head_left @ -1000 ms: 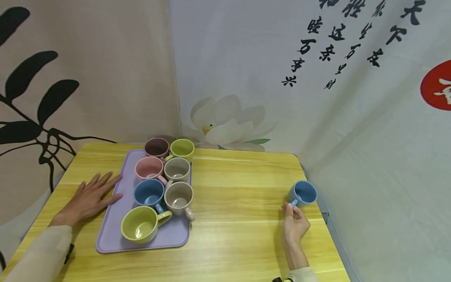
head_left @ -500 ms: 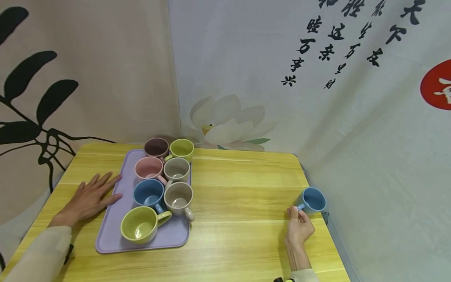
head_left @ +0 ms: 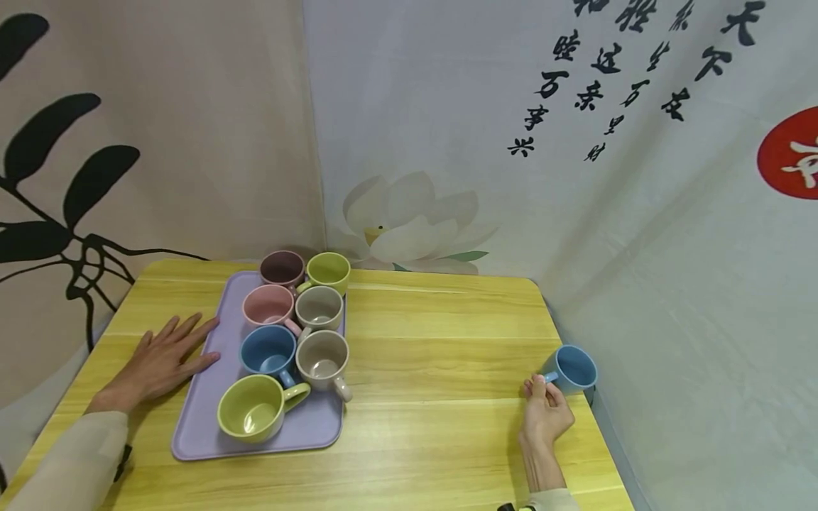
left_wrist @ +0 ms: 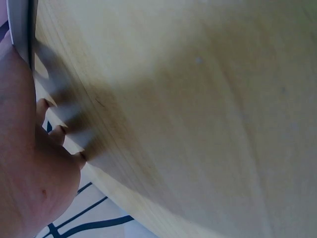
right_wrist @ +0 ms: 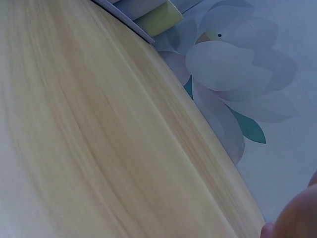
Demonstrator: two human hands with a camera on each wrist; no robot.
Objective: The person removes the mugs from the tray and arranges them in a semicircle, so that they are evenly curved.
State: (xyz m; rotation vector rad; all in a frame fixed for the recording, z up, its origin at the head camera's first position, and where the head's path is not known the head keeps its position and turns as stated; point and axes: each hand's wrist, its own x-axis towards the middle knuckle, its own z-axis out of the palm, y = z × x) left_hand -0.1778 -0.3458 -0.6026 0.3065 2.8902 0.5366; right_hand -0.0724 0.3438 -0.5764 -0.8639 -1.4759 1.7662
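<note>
Head: blue mug, lettering “万事兴”

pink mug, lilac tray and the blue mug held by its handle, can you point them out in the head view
Pink mug (head_left: 268, 304): head view, on its inside wall.
Lilac tray (head_left: 199, 422): head view, on its bare near-left floor.
Held blue mug (head_left: 574, 367): head view, on its inside.
</note>
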